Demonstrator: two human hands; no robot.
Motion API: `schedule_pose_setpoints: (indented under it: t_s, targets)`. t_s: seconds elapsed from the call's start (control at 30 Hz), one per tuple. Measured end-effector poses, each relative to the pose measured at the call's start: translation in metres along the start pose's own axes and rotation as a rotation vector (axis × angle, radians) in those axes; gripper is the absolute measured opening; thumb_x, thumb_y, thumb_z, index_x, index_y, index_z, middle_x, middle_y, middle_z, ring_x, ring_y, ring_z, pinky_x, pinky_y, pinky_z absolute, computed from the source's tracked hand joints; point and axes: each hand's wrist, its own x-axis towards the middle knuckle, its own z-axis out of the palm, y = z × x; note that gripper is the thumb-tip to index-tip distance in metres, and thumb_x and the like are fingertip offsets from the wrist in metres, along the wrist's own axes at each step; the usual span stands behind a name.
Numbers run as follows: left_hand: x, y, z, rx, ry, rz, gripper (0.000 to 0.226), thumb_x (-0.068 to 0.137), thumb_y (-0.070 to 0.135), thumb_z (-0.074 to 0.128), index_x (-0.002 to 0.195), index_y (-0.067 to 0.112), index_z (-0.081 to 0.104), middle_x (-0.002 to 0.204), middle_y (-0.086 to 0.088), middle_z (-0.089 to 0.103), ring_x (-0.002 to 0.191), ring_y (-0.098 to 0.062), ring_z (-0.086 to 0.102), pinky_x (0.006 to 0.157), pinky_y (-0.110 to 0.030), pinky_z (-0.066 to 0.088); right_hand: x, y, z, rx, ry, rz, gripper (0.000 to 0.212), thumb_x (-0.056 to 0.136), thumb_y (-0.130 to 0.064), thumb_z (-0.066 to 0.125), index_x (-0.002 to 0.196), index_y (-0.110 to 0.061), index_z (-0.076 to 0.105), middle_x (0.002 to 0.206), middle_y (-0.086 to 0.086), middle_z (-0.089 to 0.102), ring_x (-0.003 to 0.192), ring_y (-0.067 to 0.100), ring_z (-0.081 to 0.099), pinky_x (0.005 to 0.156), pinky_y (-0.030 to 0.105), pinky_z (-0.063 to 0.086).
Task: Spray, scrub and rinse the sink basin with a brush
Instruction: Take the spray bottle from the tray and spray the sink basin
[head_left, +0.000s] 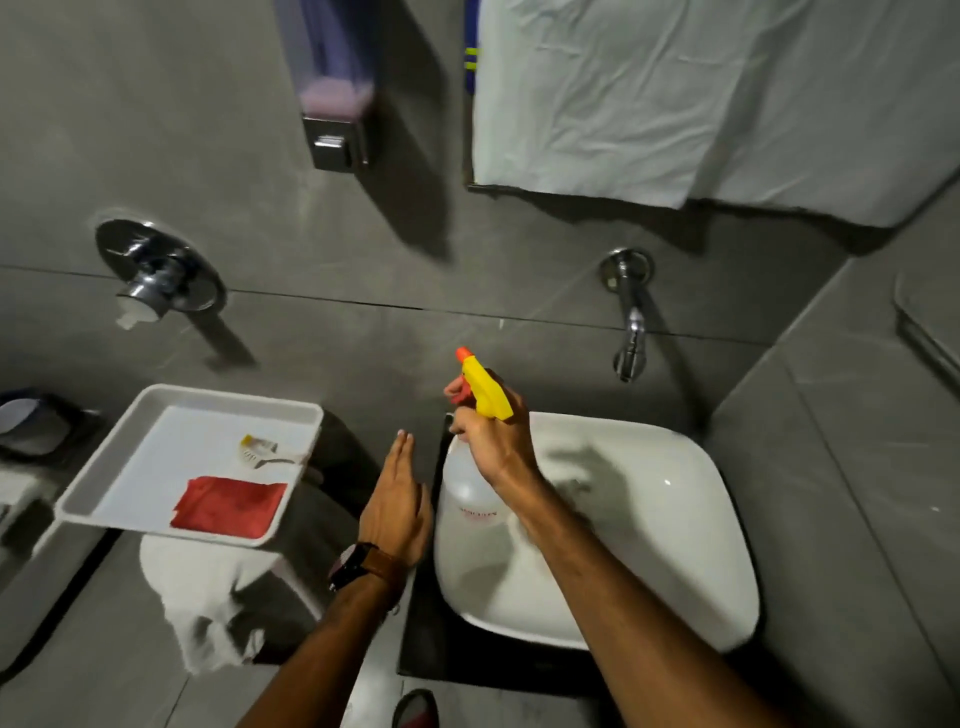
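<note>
Spray bottle (470, 486): clamped at the neck in your right hand (493, 441), fingers on the trigger under the yellow head, nozzle tilted away toward the wall; likely being brought to bear on the sink basin (675, 519) just beside it.
Left hand (397, 506): flat, fingers straight and together, holding nothing, near the bottle's side.
Brush (260, 451): waiting in the white tray (156, 415) to the left, near a red cloth (228, 506).
Wall tap (631, 332): above the basin's far edge, nothing blocking it.
</note>
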Motion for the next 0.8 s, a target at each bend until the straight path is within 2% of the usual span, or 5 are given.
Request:
schedule_pose_setpoints:
  t_s: [0.27, 0.43, 0.6, 0.73, 0.8]
  targets:
    - [-0.032, -0.003, 0.076, 0.027, -0.191, -0.136, 0.065, 0.101, 0.019, 0.037, 0.156, 0.006, 0.003, 0.166, -0.011, 0.004, 0.153, -0.026, 0.010, 0.123, -0.031, 0.013, -0.091, 0.046, -0.129, -0.221, 0.056, 0.373, 0.060, 0.086, -0.019, 0.056, 0.101, -0.077, 0.059, 0.079, -0.012, 0.071, 0.064, 0.009, 0.063, 0.060, 0.024, 0.049]
    - [-0.037, -0.005, 0.092, -0.168, -0.085, -0.238, 0.065, 0.099, 0.007, 0.041, 0.156, 0.009, 0.011, 0.162, -0.010, 0.021, 0.143, -0.030, 0.034, 0.116, -0.036, 0.029, -0.140, 0.081, -0.162, -0.309, 0.005, 0.696, 0.042, 0.067, -0.029, 0.050, 0.101, -0.043, 0.072, 0.075, -0.006, 0.072, 0.078, 0.022, 0.067, 0.077, 0.043, 0.061]
    - [-0.038, -0.010, 0.098, -0.143, -0.049, -0.238, 0.066, 0.098, 0.007, 0.040, 0.157, 0.017, 0.011, 0.159, -0.009, 0.031, 0.133, -0.030, 0.045, 0.112, -0.044, 0.039, -0.148, 0.107, -0.150, -0.344, -0.072, 0.772, 0.071, 0.068, -0.016, 0.054, 0.121, -0.063, 0.061, 0.089, -0.003, 0.073, 0.066, 0.026, 0.070, 0.067, 0.042, 0.064]
    - [-0.038, -0.009, 0.102, -0.118, -0.034, -0.280, 0.066, 0.099, 0.009, 0.037, 0.157, 0.024, 0.010, 0.155, -0.008, 0.036, 0.119, -0.030, 0.056, 0.102, -0.046, 0.049, -0.136, 0.101, -0.134, -0.302, -0.058, 0.791, 0.028, 0.067, -0.031, 0.054, 0.068, -0.058, 0.063, 0.078, 0.002, 0.072, 0.074, 0.026, 0.067, 0.080, 0.046, 0.061]
    - [-0.038, -0.008, 0.102, -0.110, -0.036, -0.305, 0.067, 0.098, 0.009, 0.037, 0.156, 0.027, 0.010, 0.154, -0.007, 0.038, 0.113, -0.029, 0.058, 0.097, -0.045, 0.050, -0.122, 0.093, -0.125, -0.323, -0.074, 0.760, 0.017, 0.069, -0.032, 0.055, 0.064, -0.047, 0.062, 0.080, 0.001, 0.071, 0.088, 0.034, 0.068, 0.084, 0.046, 0.059]
